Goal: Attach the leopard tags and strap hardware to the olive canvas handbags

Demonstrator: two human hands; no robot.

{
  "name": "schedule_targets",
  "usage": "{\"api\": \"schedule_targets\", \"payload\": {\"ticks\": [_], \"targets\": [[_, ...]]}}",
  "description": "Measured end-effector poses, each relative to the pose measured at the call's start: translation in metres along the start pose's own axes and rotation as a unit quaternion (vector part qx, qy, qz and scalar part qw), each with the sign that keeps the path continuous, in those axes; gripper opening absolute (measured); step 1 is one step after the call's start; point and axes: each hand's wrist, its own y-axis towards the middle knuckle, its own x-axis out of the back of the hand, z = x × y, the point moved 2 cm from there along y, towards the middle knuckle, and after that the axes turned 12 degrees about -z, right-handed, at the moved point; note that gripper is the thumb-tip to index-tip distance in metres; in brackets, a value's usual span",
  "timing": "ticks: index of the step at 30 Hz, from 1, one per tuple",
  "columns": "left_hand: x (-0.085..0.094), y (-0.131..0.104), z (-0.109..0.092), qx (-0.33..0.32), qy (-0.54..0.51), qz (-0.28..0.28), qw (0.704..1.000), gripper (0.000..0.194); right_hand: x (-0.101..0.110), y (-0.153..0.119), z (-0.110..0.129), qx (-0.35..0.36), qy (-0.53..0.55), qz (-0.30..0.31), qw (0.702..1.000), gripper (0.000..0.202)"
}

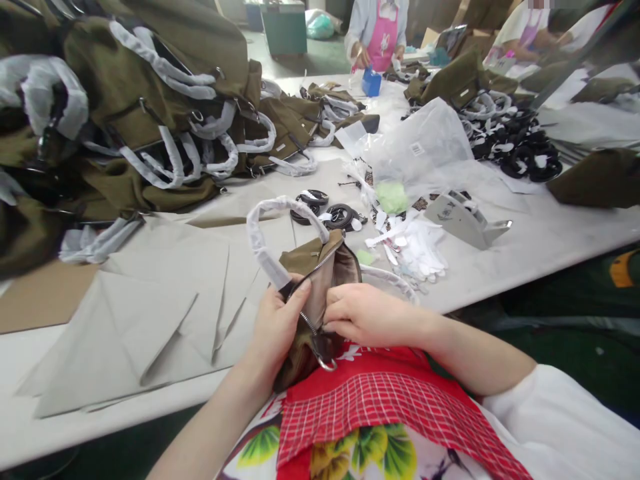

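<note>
An olive-green handbag [303,257] rests at the table's near edge against my apron, its zipped mouth open on a beige lining [320,293]. My left hand [280,320] grips the left rim of the mouth, thumb on top near the zip. The fingers of my right hand [363,312] are curled at the opening, pressed against the lining at the near side; their tips are partly hidden. One plastic-wrapped handle [263,233] arches up from the bag, and the other handle [390,279] lies to the right. A metal ring [327,365] hangs at the near end.
Olive bags [165,133] are heaped at left. Grey paper sheets [135,327] cover the near-left table. Coiled black straps [340,217], white tags [420,247], a tape dispenser [465,217] and a clear plastic bag [420,143] lie beyond. A co-worker in a pink apron [383,40] stands across.
</note>
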Motion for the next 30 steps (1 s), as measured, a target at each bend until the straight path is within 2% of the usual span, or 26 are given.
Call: {"api": "schedule_targets", "payload": {"ticks": [2,4,6,7,9,10,11,12,14,15,17,19,22,25,28,30], "targets": [[0.001,-0.001,0.002,-0.020,0.038,0.031,0.999,0.027,-0.004,0.001,0.007,0.052,0.041,0.045,0.997,0.022],[0.004,-0.002,0.004,-0.042,0.087,0.047,0.994,0.028,-0.006,0.003,0.010,0.062,0.055,0.073,0.994,0.022],[0.010,-0.004,0.000,-0.110,0.151,-0.002,0.982,0.037,-0.008,0.006,0.010,0.020,0.057,0.063,0.996,0.022],[0.014,-0.008,-0.005,-0.168,0.183,-0.055,0.967,0.052,-0.009,0.008,0.010,-0.010,0.060,0.046,0.997,0.022],[0.022,-0.019,-0.021,-0.316,0.236,-0.154,0.906,0.084,-0.013,0.015,0.009,-0.055,0.072,0.013,0.996,0.022],[0.024,-0.026,-0.029,-0.390,0.260,-0.156,0.869,0.088,-0.014,0.019,0.009,-0.060,0.081,0.001,0.995,0.020],[0.024,-0.032,-0.036,-0.455,0.291,-0.113,0.834,0.079,-0.016,0.022,0.010,-0.055,0.090,-0.008,0.994,0.019],[0.023,-0.037,-0.040,-0.501,0.322,-0.047,0.802,0.064,-0.017,0.026,0.011,-0.043,0.092,-0.014,0.995,0.019],[0.023,-0.042,-0.042,-0.540,0.378,0.050,0.751,0.045,-0.018,0.031,0.011,-0.035,0.094,-0.031,0.995,0.024],[0.024,-0.042,-0.041,-0.542,0.397,0.060,0.738,0.043,-0.017,0.032,0.010,-0.049,0.095,-0.040,0.993,0.023],[0.029,-0.036,-0.034,-0.545,0.417,0.031,0.727,0.041,-0.015,0.033,0.006,-0.091,0.118,-0.059,0.987,0.019],[0.034,-0.029,-0.026,-0.554,0.422,0.013,0.717,0.037,-0.013,0.032,0.004,-0.112,0.155,-0.081,0.978,0.025],[0.039,-0.020,-0.021,-0.567,0.416,0.006,0.711,0.031,-0.009,0.030,0.008,-0.079,0.166,-0.115,0.976,0.028],[0.040,-0.017,-0.026,-0.581,0.391,0.017,0.713,0.028,-0.003,0.029,0.020,-0.023,0.086,-0.132,0.987,0.030],[0.045,-0.019,-0.032,-0.607,0.338,0.022,0.719,0.023,0.014,0.030,0.028,0.029,-0.021,-0.166,0.985,0.029],[0.055,-0.024,-0.032,-0.590,0.310,0.017,0.745,0.020,0.027,0.032,0.023,0.041,-0.078,-0.193,0.977,0.030]]}}
